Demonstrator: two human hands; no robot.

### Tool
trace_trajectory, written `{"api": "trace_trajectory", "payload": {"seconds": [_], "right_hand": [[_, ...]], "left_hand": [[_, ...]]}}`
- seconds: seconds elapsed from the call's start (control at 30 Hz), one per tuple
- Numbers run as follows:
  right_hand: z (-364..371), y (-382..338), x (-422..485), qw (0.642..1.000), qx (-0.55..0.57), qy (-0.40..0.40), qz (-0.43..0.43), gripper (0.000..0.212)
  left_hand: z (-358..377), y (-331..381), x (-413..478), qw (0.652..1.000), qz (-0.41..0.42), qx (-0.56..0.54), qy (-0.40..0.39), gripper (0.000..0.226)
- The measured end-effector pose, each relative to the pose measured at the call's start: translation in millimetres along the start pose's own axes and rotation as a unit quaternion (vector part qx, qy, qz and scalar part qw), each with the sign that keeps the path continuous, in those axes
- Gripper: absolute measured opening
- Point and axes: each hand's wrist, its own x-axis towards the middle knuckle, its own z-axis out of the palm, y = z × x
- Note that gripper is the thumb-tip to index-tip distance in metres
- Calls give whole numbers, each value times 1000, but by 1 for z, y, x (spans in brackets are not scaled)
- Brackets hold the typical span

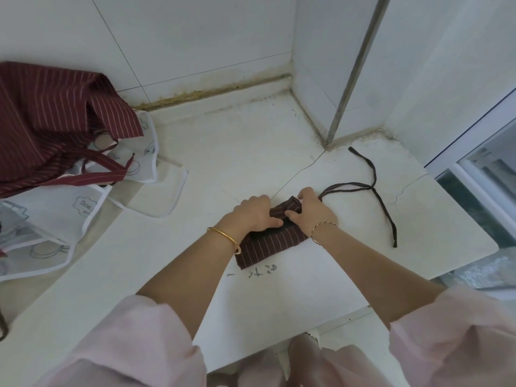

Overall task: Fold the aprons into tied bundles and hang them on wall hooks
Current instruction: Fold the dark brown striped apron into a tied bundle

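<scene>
Dark striped apron [269, 245] lies folded into a narrow strip on the white surface [251, 152], centre of view, not far from the front edge. Its far end is rolled or doubled up under the hands. Its ties [374, 188] run out from that end to the right, slack on the surface, crossing once.

Left hand [257, 216]: grip closed down over the left side of the roll, fingers curled, thumb laid along the cloth. Right hand [311, 212]: grip curled round the right end of the roll where the ties leave it, thumb meeting the left thumb. Both have cloth only, neither has a tie.

Risks, as a judgement:
- The roll looks held by hand pressure alone, so lifting a hand to reach the ties could let it spring open.
- The ties are crossed and could snag or knot in the wrong place when pulled round.
- Thin cloth on a smooth surface may slide.

Far left: maroon striped apron [50, 115] heaped on white printed aprons [55, 216], well apart from the work and unfolded.

Hidden or unclear:
- Fingertips of both hands are behind the roll.
- The number of turns in the roll can't be told.
- No wall hooks in view.
- The left heap is cut off by the frame edge.
- Scribbled marks [259, 270] just beside the strip's near end are unreadable.
</scene>
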Motion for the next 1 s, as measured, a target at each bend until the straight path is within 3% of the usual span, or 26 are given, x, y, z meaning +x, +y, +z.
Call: {"api": "trace_trajectory", "payload": {"seconds": [0.17, 0.27, 0.37, 0.43, 0.5, 0.53, 0.6, 0.67, 0.73, 0.83, 0.9, 1.0], "right_hand": [[-5, 0, 5, 999, -15, -13, 26, 64], [-11, 7, 3, 982, 185, 27, 9, 54], [-27, 14, -1, 932, 328, 148, 39, 48], [-35, 16, -4, 923, 367, 81, 89, 61], [-38, 14, -11, 916, 379, -79, 102, 65], [-37, 11, -16, 909, 385, -133, 87, 60], [-32, 5, -23, 893, 422, -148, 51, 44], [-27, 0, -24, 904, 417, -87, 26, 36], [-27, -3, -24, 936, 349, -41, -14, 29], [-32, -3, -26, 951, 296, -51, -77, 22], [-40, -5, -28, 953, 267, -85, -117, 20], [-56, -8, -30, 955, 198, -142, -172, 15]], "left_hand": [[2, 0, -4, 982, -37, -147, -116, 42], [1, -3, -9, 934, -51, -326, -138, 31], [-2, -10, -10, 855, -65, -498, -131, 25], [-1, -12, -10, 812, -64, -565, -135, 25], [-1, -8, -12, 786, -52, -600, -139, 22], [-1, -5, -14, 774, -45, -616, -139, 20], [0, -1, -16, 755, -40, -641, -135, 21], [-2, 3, -19, 774, -49, -622, -108, 25], [-7, 6, -19, 821, -71, -564, -50, 23], [-26, 10, -16, 842, -113, -516, 110, 26], [-45, 14, -21, 834, -43, -515, 194, 33], [-66, 18, -37, 860, 59, -484, 150, 40]]}}
